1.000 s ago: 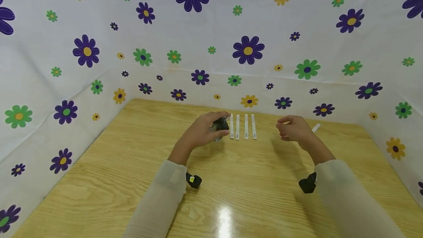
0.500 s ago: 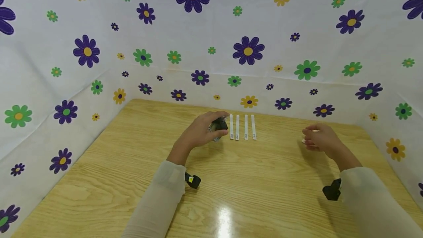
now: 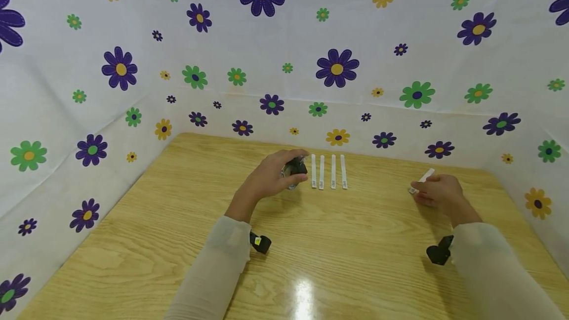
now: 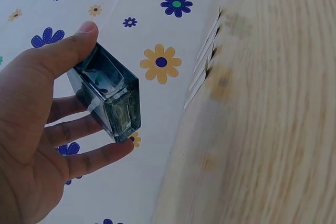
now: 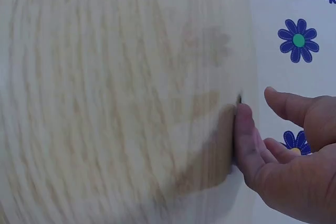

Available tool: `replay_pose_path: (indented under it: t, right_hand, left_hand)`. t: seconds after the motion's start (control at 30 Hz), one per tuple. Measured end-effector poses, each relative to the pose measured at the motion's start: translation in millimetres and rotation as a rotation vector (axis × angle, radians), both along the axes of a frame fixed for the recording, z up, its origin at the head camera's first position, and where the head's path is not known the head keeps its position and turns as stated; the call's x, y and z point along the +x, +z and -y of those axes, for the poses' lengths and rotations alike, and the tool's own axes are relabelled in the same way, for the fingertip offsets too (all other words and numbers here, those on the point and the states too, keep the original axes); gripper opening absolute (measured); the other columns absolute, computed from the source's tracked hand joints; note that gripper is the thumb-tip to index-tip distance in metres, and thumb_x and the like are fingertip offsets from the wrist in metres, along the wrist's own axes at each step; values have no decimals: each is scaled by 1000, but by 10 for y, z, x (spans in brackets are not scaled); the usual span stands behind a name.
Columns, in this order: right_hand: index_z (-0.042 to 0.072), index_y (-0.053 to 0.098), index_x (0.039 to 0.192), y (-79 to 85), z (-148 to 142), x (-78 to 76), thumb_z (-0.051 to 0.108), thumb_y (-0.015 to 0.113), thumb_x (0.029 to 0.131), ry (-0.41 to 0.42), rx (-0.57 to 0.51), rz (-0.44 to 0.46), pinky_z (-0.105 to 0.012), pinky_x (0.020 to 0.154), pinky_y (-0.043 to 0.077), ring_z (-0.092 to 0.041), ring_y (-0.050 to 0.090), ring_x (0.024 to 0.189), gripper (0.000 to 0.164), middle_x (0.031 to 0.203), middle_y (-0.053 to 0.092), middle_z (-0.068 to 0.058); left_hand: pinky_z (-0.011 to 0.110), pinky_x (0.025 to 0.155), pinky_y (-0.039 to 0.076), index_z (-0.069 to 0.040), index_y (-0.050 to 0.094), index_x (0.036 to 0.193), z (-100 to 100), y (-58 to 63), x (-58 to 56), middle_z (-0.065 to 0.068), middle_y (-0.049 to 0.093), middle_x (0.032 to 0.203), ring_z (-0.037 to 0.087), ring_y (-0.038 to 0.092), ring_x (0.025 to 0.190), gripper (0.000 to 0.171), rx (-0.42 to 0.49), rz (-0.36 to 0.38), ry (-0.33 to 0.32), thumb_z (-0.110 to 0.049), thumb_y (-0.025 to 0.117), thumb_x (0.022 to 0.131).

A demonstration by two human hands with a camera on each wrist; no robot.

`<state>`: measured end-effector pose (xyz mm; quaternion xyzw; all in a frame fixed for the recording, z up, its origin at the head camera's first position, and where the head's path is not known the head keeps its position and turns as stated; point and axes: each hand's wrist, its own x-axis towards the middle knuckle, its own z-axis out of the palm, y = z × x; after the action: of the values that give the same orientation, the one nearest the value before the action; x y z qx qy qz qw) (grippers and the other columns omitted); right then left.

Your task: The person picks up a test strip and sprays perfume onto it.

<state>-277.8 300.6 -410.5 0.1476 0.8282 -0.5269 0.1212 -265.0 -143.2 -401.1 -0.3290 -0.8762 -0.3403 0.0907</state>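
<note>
My left hand (image 3: pixel 266 177) grips a glass perfume bottle (image 4: pixel 118 95) with angular faceted sides, thumb on one side and fingers on the other. In the head view a dark part of the bottle (image 3: pixel 297 166) shows between thumb and fingers, above the table. Just right of it, several narrow white paper strips (image 3: pixel 333 172) lie in a row, each with small print at its near end. At the right, my right hand (image 3: pixel 442 194) reaches a single slanted white strip (image 3: pixel 427 175), fingertips low at its near end. In the right wrist view its thumb stands apart from the fingers.
The wooden table (image 3: pixel 284 241) carries everything. White flower-printed cloth (image 3: pixel 284 28) stands along its back and both sides, close behind the strips. A black wrist camera (image 3: pixel 261 243) sits at the left cuff, another camera (image 3: pixel 440 251) at the right.
My right hand has moved right, away from the row, and come down at the slanted strip. The left hand still holds the perfume bottle in the same place.
</note>
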Motion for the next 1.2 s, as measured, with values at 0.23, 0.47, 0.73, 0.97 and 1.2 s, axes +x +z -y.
replay_pose_path:
  t: [0.23, 0.47, 0.73, 0.97, 1.2]
  right_hand:
    - [-16, 40, 143, -166, 69, -58, 34, 77, 93, -103, 311, -77, -48, 99, 48, -29, 64, 99, 79, 103, 63, -23]
    - [-19, 44, 138, -144, 123, -12, 26, 77, 93, -93, 369, -100, -54, 101, 44, -40, 54, 109, 71, 95, 68, -23]
    - [-18, 56, 130, -89, 92, 9, 18, 78, 90, -51, 380, -78, -49, 93, 50, -35, 61, 99, 58, 92, 70, -16]
    - [-20, 48, 136, -36, 69, 38, 13, 80, 88, -8, 392, -83, -32, 70, 50, -25, 63, 84, 66, 110, 65, -31]
    - [-20, 44, 140, -32, 55, 73, 10, 75, 89, 63, 435, -106, -56, 94, 49, -41, 62, 101, 66, 119, 62, -37]
  left_hand:
    - [48, 103, 50, -23, 51, 150, 12, -2, -1, 4, 57, 146, 26, 57, 128, 59, 7, -5, 4, -42, 70, 98]
    - [48, 104, 49, -24, 51, 151, 11, -7, -6, 2, 56, 147, 26, 56, 130, 59, 0, -8, 10, -44, 69, 98]
    - [49, 107, 47, -26, 51, 151, 22, -23, -8, 1, 56, 147, 26, 54, 132, 59, 1, -9, 10, -46, 68, 98]
    - [48, 107, 47, -22, 52, 150, 40, -22, -17, 2, 58, 145, 25, 56, 131, 58, 6, -21, 6, -42, 69, 98]
    - [48, 109, 45, -22, 52, 150, 54, -10, -21, 2, 56, 147, 25, 53, 134, 58, 5, -22, 0, -42, 69, 98]
